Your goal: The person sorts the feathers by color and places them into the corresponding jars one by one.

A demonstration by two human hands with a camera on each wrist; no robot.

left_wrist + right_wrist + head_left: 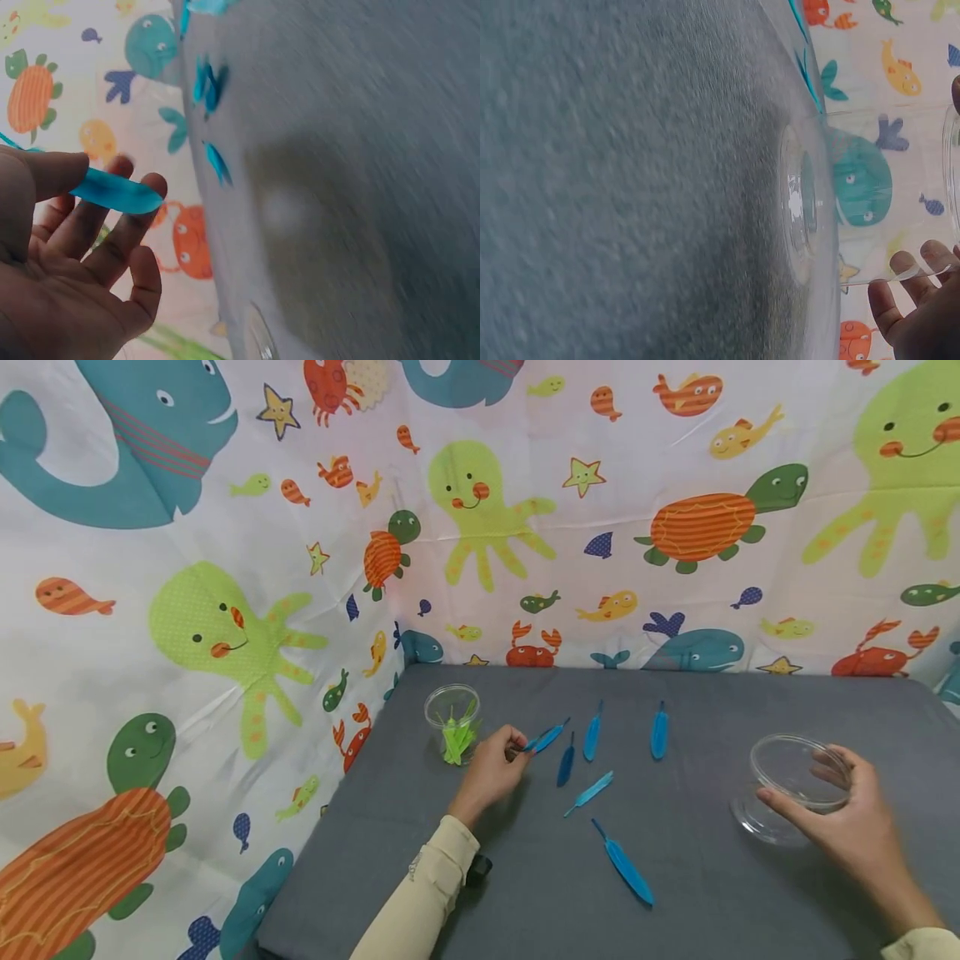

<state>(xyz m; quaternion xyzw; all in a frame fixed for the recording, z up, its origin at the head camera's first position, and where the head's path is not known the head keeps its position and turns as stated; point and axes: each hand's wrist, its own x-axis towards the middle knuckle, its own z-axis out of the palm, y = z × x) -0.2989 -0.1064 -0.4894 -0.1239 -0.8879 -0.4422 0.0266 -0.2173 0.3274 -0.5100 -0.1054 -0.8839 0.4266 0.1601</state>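
Note:
My left hand [491,768] pinches a blue feather [116,193] between thumb and fingers, above the table in the left part of the head view. Close to its fingertips is another blue-feather shape [551,737]; whether this is the held one I cannot tell. To the right, my right hand [855,806] curls round the rim of a clear plastic cup [767,817]. In the right wrist view, that cup [885,199] appears to have nothing inside. Beside my left hand stands another clear cup [452,693], holding lime-green feathers [459,739].
Several blue feathers, among them a long one [626,868] near the front and one [659,733] further back, lie scattered on the grey table [697,893]. A curtain [525,610] printed with sea animals hangs behind and to the left.

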